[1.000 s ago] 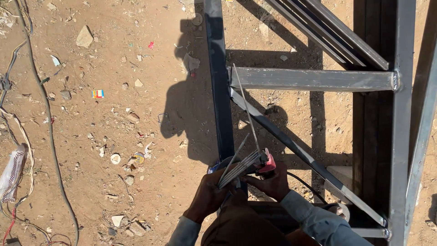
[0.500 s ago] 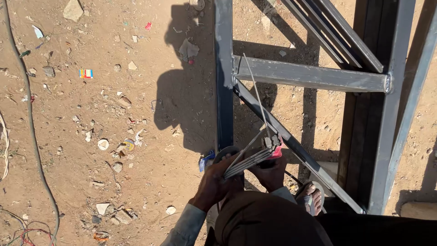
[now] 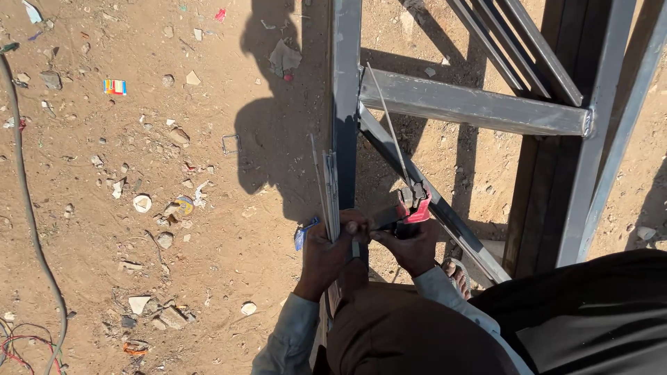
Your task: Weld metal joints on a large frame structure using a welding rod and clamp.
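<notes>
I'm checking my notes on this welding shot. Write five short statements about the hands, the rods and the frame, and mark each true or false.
1. The left hand grips a bundle of thin rods. True.
2. The right hand holds a red electrode holder. True.
3. The holder has no rod in it. False: a single rod sticks out of it, slanting up toward the grey metal frame.
4. The frame stands on a tiled floor. False: under it is sandy ground strewn with stones and scraps.
5. A cable runs along the left edge of the view. True.
</notes>
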